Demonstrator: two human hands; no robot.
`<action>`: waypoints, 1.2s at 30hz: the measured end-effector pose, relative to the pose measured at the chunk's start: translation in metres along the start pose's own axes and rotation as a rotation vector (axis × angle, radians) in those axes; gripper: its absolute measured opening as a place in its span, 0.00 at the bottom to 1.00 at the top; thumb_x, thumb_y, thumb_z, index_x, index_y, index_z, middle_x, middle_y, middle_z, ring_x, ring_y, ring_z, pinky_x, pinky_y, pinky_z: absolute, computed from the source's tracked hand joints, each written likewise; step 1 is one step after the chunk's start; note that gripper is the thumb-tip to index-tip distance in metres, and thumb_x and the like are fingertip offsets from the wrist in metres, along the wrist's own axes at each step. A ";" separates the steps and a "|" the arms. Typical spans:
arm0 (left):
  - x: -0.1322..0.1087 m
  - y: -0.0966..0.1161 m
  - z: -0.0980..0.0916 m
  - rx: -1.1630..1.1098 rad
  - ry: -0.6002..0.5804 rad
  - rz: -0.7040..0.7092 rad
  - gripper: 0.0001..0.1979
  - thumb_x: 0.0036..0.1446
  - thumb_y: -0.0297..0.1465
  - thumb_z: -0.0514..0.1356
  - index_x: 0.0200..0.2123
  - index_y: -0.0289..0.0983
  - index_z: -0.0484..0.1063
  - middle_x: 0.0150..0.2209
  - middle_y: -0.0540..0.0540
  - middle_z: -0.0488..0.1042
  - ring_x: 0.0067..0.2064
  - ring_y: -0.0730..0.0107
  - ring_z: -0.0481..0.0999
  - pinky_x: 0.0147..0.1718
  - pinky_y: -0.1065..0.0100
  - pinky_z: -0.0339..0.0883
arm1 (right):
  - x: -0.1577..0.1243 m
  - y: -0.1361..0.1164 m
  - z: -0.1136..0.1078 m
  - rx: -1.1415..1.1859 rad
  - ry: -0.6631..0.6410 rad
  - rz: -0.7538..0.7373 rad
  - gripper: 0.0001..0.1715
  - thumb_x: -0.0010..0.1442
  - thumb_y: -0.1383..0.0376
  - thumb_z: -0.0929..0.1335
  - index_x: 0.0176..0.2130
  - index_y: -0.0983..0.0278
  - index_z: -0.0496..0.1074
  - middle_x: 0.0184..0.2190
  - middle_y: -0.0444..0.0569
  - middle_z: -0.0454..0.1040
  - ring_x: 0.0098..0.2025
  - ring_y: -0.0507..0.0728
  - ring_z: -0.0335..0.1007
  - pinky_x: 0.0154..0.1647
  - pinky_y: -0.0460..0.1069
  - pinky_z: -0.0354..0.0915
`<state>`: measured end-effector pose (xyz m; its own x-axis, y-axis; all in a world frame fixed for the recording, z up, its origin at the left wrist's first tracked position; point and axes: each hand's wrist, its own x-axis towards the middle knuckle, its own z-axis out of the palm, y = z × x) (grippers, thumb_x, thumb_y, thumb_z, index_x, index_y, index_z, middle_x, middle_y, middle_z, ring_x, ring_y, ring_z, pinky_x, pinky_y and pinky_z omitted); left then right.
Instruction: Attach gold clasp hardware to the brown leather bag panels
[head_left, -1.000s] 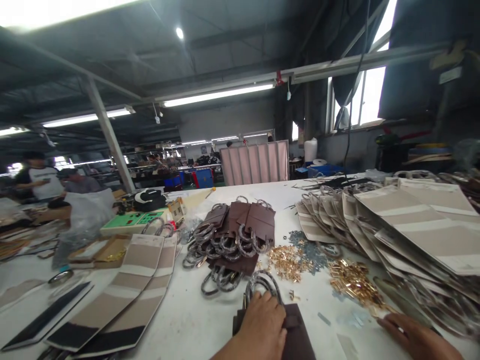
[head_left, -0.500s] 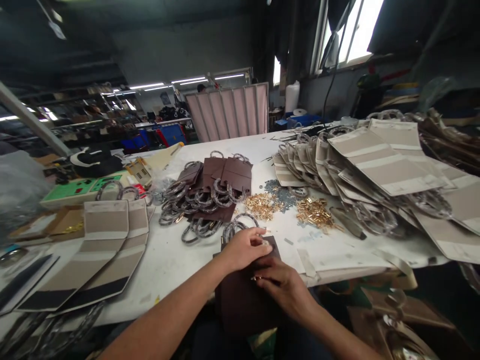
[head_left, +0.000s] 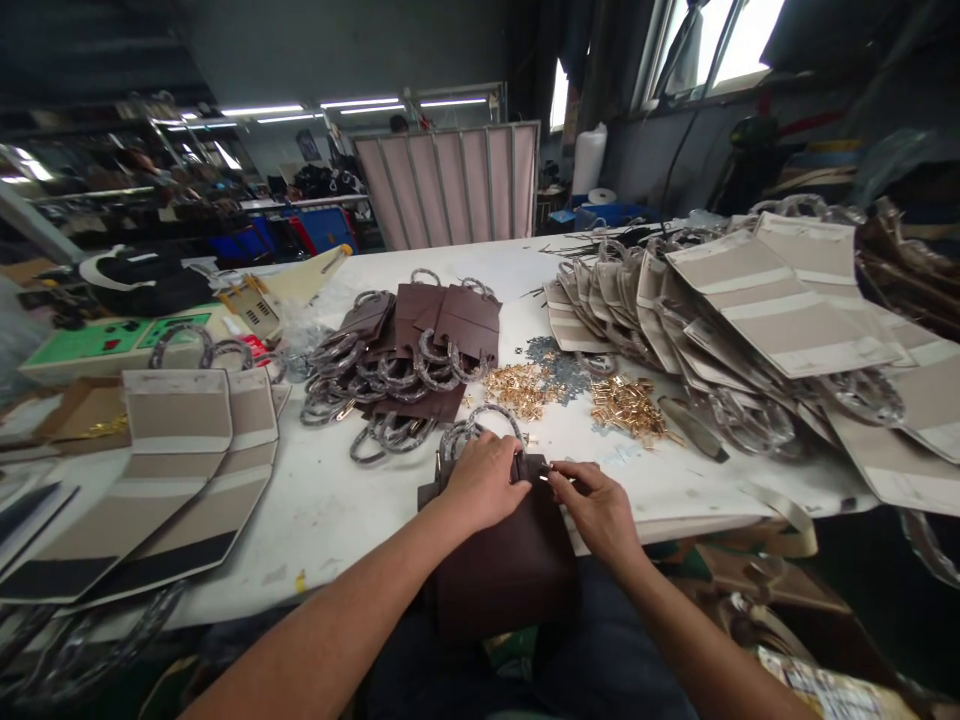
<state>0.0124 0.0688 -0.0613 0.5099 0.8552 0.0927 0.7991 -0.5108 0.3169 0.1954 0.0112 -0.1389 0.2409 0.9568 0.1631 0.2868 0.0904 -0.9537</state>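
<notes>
A dark brown leather panel (head_left: 510, 570) with a wrapped grey handle (head_left: 480, 425) hangs over the near edge of the white table (head_left: 337, 500). My left hand (head_left: 484, 480) is closed on the panel's top edge by the handle. My right hand (head_left: 596, 505) pinches a small gold metal piece (head_left: 544, 476) against that same edge. Loose gold fittings (head_left: 626, 405) lie just beyond my hands.
A heap of brown panels with handles (head_left: 420, 350) sits mid-table. Beige striped panels (head_left: 750, 310) fan out on the right, and others (head_left: 172, 470) lie on the left. A green box (head_left: 97, 345) and black-white bag (head_left: 142, 280) stand far left.
The view has tipped down and my hands have come together. My right hand moved from the table's right side onto the brown panel's top edge, now pinching a gold piece.
</notes>
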 end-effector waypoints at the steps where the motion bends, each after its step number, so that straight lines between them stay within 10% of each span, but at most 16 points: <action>1: 0.002 0.001 0.000 0.025 -0.002 -0.005 0.19 0.53 0.34 0.68 0.48 0.38 0.72 0.42 0.40 0.76 0.50 0.47 0.74 0.50 0.51 0.68 | 0.000 -0.001 -0.001 -0.067 0.004 -0.031 0.16 0.63 0.52 0.70 0.44 0.59 0.82 0.37 0.49 0.81 0.30 0.56 0.75 0.36 0.51 0.72; 36: -0.012 0.032 -0.021 -0.298 0.085 -0.046 0.09 0.53 0.23 0.63 0.32 0.42 0.65 0.31 0.53 0.73 0.34 0.66 0.72 0.34 0.67 0.59 | -0.014 -0.037 -0.009 -0.354 -0.062 -0.261 0.12 0.65 0.63 0.66 0.44 0.56 0.79 0.34 0.46 0.81 0.34 0.57 0.76 0.38 0.49 0.68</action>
<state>0.0253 0.0440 -0.0322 0.4365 0.8877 0.1467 0.6858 -0.4338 0.5844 0.1893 -0.0083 -0.1034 0.0653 0.9303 0.3609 0.6332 0.2409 -0.7355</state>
